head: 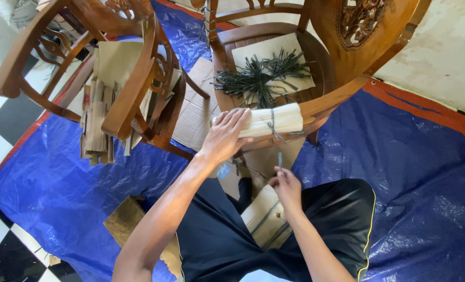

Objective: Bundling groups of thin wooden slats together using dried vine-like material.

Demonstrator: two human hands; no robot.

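Now pressing the open left hand (226,134) flat on the pale stick bundle (266,121) lying crosswise on the chair seat's front edge (316,107), and pinching a thin tie strip (280,159) upright in the right hand (286,187) just below.
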